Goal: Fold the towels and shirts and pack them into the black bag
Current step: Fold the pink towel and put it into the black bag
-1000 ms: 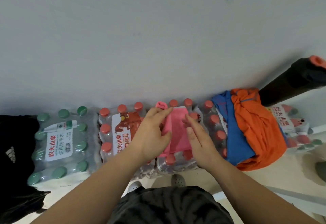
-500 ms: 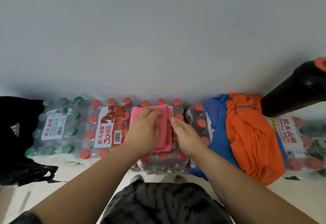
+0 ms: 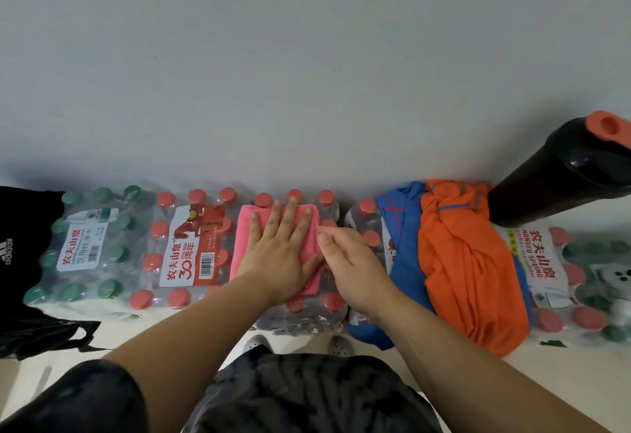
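A folded pink towel point(image 3: 243, 238) lies on top of shrink-wrapped packs of red-capped water bottles point(image 3: 190, 249). My left hand point(image 3: 280, 255) presses flat on it with straight, spread fingers. My right hand point(image 3: 352, 269) sits at the towel's right edge with curled fingers that seem to pinch the edge. A crumpled orange shirt point(image 3: 461, 263) lies over a blue shirt point(image 3: 403, 249) on the packs to the right. The black bag point(image 3: 21, 263), with a white logo, slumps at the far left.
A pack of green-capped bottles point(image 3: 86, 249) stands between the bag and the red-capped packs. A tall black bottle with an orange cap point(image 3: 564, 180) leans at the right, above another labelled pack point(image 3: 540, 263). A grey wall backs the row. My shoes show on the pale floor below.
My left hand has flattened and spread its fingers over the towel. My right hand has slid to the towel's right edge and curled its fingers. The view has shifted slightly.
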Action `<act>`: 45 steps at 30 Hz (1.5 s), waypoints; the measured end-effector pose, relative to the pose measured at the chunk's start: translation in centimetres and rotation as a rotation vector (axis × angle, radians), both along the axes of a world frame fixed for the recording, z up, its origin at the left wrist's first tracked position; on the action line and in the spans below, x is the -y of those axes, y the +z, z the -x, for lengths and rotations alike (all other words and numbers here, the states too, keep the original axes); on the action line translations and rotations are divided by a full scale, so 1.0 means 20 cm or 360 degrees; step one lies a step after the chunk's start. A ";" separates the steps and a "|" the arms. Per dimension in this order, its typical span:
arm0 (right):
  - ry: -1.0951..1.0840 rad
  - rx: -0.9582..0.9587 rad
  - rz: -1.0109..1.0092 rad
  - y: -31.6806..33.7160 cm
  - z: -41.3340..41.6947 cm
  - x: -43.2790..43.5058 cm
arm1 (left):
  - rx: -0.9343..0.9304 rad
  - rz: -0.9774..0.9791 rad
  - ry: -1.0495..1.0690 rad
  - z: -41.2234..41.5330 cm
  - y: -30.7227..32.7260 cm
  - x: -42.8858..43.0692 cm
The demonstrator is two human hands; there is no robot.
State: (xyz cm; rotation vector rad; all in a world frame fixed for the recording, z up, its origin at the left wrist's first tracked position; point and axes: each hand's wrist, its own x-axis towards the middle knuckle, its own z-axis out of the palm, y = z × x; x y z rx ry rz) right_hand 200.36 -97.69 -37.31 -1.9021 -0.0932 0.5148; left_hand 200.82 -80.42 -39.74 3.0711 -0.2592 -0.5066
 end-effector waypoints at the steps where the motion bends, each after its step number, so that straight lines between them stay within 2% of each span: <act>1: 0.0019 0.0035 0.0034 0.00 0.00 0.00 | 0.0002 -0.0003 -0.0001 0.00 0.00 0.00; 4: 0.0079 0.0173 0.0137 0.01 -0.02 -0.02 | 0.0033 0.0183 -0.0010 0.00 0.00 -0.03; 7: 0.0181 0.0382 0.0372 0.03 -0.06 -0.03 | 0.0275 0.0797 0.0131 0.03 0.05 -0.11; 9: 0.0274 0.0549 0.0553 0.04 -0.09 -0.05 | 0.0495 0.1001 0.0327 0.09 0.09 -0.18; 12: 0.0533 0.0790 0.0819 0.04 -0.17 -0.12 | 0.0611 0.0899 0.0643 0.17 0.13 -0.29; 16: 0.0987 0.0891 0.1137 0.01 -0.28 -0.21 | 0.0346 0.0868 0.0970 0.22 0.11 -0.40; 19: 0.1070 0.0754 0.1162 -0.01 -0.34 -0.23 | 0.0228 0.0888 0.0994 0.22 0.11 -0.43; 22: 0.1035 0.0766 0.1166 -0.02 -0.33 -0.20 | 0.0140 0.0885 0.1021 0.20 0.12 -0.40; 26: 0.0957 0.0769 0.1289 -0.01 -0.23 -0.15 | 0.0002 0.0814 0.0993 0.19 0.14 -0.38; 30: 0.0764 0.0680 0.1388 0.03 -0.09 -0.09 | 0.0060 0.0921 0.0922 0.12 0.18 -0.36; 33: 0.0727 0.0566 0.1347 0.07 0.04 -0.04 | 0.0113 0.1059 0.0836 0.03 0.20 -0.35; 36: 0.0697 0.0427 0.1225 0.09 0.10 0.00 | 0.0033 0.1113 0.0683 -0.06 0.21 -0.36; 41: 0.0442 0.0743 0.1067 0.12 -0.05 0.01 | -0.0012 0.0972 0.0305 -0.14 0.19 -0.37; 43: 0.0509 0.0714 0.1002 0.13 -0.16 -0.03 | -0.0055 0.0858 0.0160 -0.15 0.20 -0.37; 45: 0.0726 0.0586 0.1089 0.14 -0.25 -0.07 | -0.0117 0.0616 0.0031 -0.17 0.20 -0.37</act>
